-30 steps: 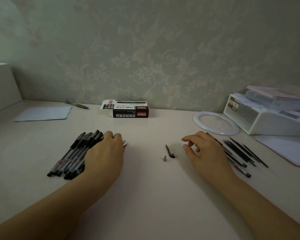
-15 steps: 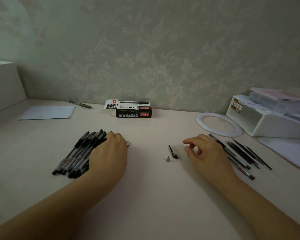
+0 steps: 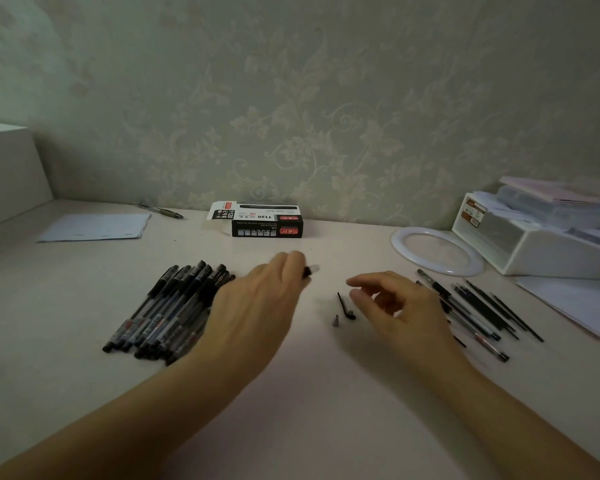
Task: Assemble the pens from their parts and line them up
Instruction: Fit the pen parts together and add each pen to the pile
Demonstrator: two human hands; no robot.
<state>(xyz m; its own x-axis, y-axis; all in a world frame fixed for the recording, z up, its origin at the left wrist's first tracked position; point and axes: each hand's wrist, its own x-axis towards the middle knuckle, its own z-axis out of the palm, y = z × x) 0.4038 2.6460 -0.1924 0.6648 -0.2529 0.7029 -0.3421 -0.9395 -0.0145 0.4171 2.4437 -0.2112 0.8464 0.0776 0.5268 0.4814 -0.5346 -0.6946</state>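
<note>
A row of assembled black-capped pens (image 3: 167, 313) lies on the desk at the left. My left hand (image 3: 257, 306) is just right of that row and grips a pen piece (image 3: 311, 270); only its black and clear end shows past my fingers. A black cap (image 3: 345, 306) and a small metal tip (image 3: 335, 321) lie in the middle of the desk. My right hand (image 3: 395, 306) hovers just right of them, fingers loosely curled and holding nothing. Several loose refills and barrels (image 3: 482, 306) lie behind my right hand.
A black pen box (image 3: 267, 225) stands by the wall. A white ring (image 3: 437, 251) and a white organiser (image 3: 541, 244) with papers are at the right. A paper sheet (image 3: 94, 226) and a single pen (image 3: 160, 210) lie at the far left.
My left hand has lifted off the pen row and moved right towards the middle with the pen piece. My right hand has barely moved.
</note>
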